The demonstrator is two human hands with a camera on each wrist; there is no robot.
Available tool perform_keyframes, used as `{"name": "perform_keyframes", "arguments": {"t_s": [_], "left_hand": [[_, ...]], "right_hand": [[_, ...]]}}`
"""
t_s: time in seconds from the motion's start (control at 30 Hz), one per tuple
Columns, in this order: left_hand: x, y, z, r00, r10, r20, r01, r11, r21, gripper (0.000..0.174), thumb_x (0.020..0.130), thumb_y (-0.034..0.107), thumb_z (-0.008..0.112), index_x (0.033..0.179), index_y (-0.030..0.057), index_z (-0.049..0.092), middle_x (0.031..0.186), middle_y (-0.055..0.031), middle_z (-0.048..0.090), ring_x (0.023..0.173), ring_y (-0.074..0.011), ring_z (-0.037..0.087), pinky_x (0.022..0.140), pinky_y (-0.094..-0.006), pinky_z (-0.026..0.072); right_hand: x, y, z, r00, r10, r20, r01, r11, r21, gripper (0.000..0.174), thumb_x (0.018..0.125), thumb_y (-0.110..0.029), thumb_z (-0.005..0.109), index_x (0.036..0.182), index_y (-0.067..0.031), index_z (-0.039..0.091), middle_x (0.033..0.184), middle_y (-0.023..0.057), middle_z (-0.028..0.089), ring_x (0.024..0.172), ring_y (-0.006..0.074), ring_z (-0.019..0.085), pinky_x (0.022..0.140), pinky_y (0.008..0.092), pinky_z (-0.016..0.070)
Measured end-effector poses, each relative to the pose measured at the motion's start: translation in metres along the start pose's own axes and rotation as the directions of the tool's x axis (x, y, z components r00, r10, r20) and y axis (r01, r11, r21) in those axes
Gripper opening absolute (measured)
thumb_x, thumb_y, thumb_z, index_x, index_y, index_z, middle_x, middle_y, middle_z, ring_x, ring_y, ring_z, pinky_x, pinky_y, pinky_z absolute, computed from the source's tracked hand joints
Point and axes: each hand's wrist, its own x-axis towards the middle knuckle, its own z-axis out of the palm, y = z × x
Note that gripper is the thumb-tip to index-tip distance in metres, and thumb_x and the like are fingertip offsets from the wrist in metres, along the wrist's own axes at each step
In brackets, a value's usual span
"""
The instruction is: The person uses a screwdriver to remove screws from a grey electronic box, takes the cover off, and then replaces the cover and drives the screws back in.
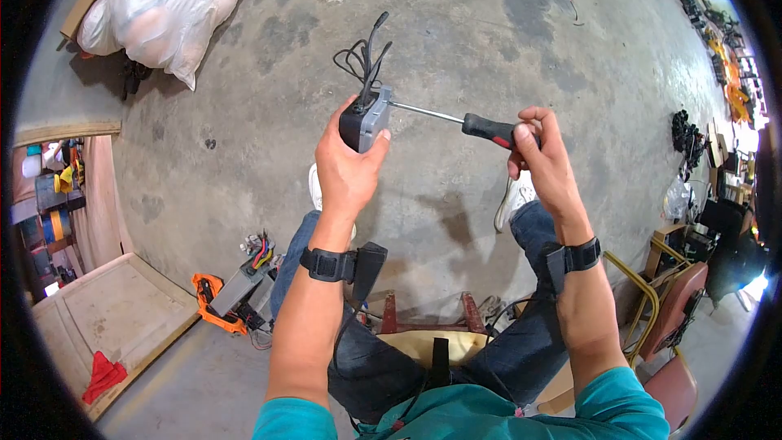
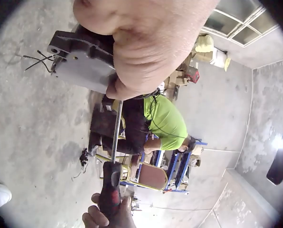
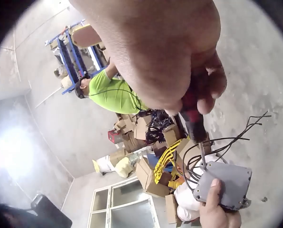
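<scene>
My left hand (image 1: 349, 165) grips a small grey and black box (image 1: 375, 124), its thumb on the grey face and fingers round the black side. Thin black cables (image 1: 364, 61) rise from the box's far end. In my right hand (image 1: 551, 165) is a screwdriver (image 1: 485, 128) with a black and red handle, pinched near the handle's end. Its metal shaft points left, and the tip sits at the edge of the box's grey face. From the right wrist, the grey face of the box (image 3: 227, 180) shows corner holes, with the shaft meeting one corner.
The box and screwdriver are held above a concrete floor (image 1: 456, 49). White bags (image 1: 163, 12) lie at the far left. A wooden board (image 1: 114, 318) and an orange-framed item (image 1: 218, 303) are at lower left; chairs (image 1: 674, 310) stand at right. Another person (image 2: 166, 124) appears beyond.
</scene>
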Motion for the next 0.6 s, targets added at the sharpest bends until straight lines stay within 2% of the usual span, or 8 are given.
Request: {"name": "perform_keyframes", "arguments": {"t_s": [0.03, 0.07, 0.27, 0.33, 0.37, 0.43, 0.53, 0.6], "left_hand": [[0.0, 0.0, 0.0, 1.0, 0.0, 0.001, 0.0, 1.0, 0.0, 0.05, 0.077, 0.008, 0.075, 0.123, -0.0038, 0.059, 0.11, -0.0128, 0.068, 0.099, -0.0176, 0.064, 0.09, -0.0307, 0.0485], [0.0, 0.001, 0.0, 1.0, 0.002, 0.003, -0.002, 1.0, 0.008, 0.05, 0.077, 0.008, 0.075, 0.123, -0.0037, 0.059, 0.11, -0.0127, 0.068, 0.098, -0.0176, 0.064, 0.09, -0.0308, 0.0486], [0.0, 0.003, 0.0, 1.0, -0.005, 0.006, 0.005, 1.0, 0.008, 0.05, 0.077, 0.007, 0.075, 0.123, -0.0029, 0.059, 0.11, -0.0125, 0.068, 0.099, -0.0176, 0.064, 0.09, -0.0311, 0.0488], [0.0, -0.001, 0.0, 1.0, -0.005, 0.011, 0.004, 1.0, 0.025, 0.05, 0.077, 0.007, 0.075, 0.123, -0.0027, 0.059, 0.11, -0.0125, 0.068, 0.099, -0.0176, 0.064, 0.09, -0.0312, 0.0488], [0.0, -0.004, 0.0, 1.0, 0.016, 0.012, -0.017, 0.999, 0.029, 0.052, 0.077, 0.008, 0.074, 0.125, -0.003, 0.057, 0.109, -0.0141, 0.068, 0.097, -0.0191, 0.065, 0.088, -0.0317, 0.0499], [0.0, -0.005, 0.001, 0.999, 0.037, 0.014, -0.038, 0.999, 0.032, 0.055, 0.078, 0.009, 0.073, 0.128, -0.0034, 0.054, 0.108, -0.0157, 0.068, 0.095, -0.0206, 0.067, 0.087, -0.0321, 0.051], [0.0, -0.003, 0.001, 1.0, 0.028, 0.011, -0.028, 0.999, 0.017, 0.055, 0.078, 0.009, 0.073, 0.128, -0.0032, 0.054, 0.109, -0.0156, 0.068, 0.095, -0.0204, 0.067, 0.087, -0.032, 0.051], [0.0, -0.003, 0.001, 0.999, 0.032, 0.015, -0.032, 0.999, 0.031, 0.056, 0.078, 0.008, 0.074, 0.128, -0.0033, 0.054, 0.109, -0.0155, 0.068, 0.095, -0.0206, 0.067, 0.087, -0.0318, 0.0509]], "right_hand": [[0.0, -0.001, -0.001, 0.994, 0.113, 0.002, -0.113, 0.994, 0.005, 0.041, 0.092, -0.01, 0.062, 0.124, -0.0026, 0.038, 0.104, 0.0101, 0.051, 0.075, 0.0137, 0.059, 0.063, 0.0277, 0.0503], [-0.002, -0.003, 0.001, 0.994, 0.113, 0.001, -0.113, 0.994, 0.006, 0.041, 0.092, -0.01, 0.062, 0.124, -0.0026, 0.038, 0.104, 0.0101, 0.051, 0.075, 0.0137, 0.059, 0.063, 0.0277, 0.0503], [0.002, 0.003, 0.0, 0.993, -0.119, -0.029, 0.118, 0.992, -0.034, 0.044, 0.092, -0.015, 0.064, 0.125, -0.001, 0.038, 0.105, 0.0122, 0.052, 0.072, 0.0138, 0.058, 0.062, 0.0271, 0.049], [0.002, 0.0, -0.004, 0.993, 0.119, 0.018, -0.12, 0.992, 0.029, 0.045, 0.091, -0.015, 0.065, 0.124, -0.001, 0.038, 0.111, 0.0128, 0.05, 0.075, 0.0145, 0.059, 0.063, 0.0276, 0.0493], [0.0, 0.0, -0.003, 0.993, 0.12, 0.016, -0.12, 0.992, 0.031, 0.045, 0.091, -0.015, 0.065, 0.124, -0.001, 0.038, 0.111, 0.0128, 0.05, 0.075, 0.0145, 0.059, 0.063, 0.0276, 0.0493], [-0.002, 0.001, 0.004, 0.999, -0.034, -0.033, 0.034, 0.999, 0.0, 0.043, 0.093, -0.016, 0.063, 0.124, -0.0016, 0.038, 0.107, 0.0112, 0.051, 0.075, 0.0133, 0.058, 0.062, 0.0272, 0.0479], [0.001, 0.002, 0.003, 0.99, -0.135, -0.03, 0.134, 0.99, -0.038, 0.042, 0.094, -0.018, 0.062, 0.124, -0.002, 0.038, 0.1, 0.0091, 0.053, 0.073, 0.0124, 0.057, 0.062, 0.0273, 0.0472], [0.002, 0.003, -0.002, 0.999, -0.035, -0.024, 0.035, 0.999, -0.003, 0.041, 0.094, -0.017, 0.062, 0.124, -0.002, 0.038, 0.099, 0.0088, 0.054, 0.073, 0.0122, 0.057, 0.062, 0.0277, 0.0474]]}}
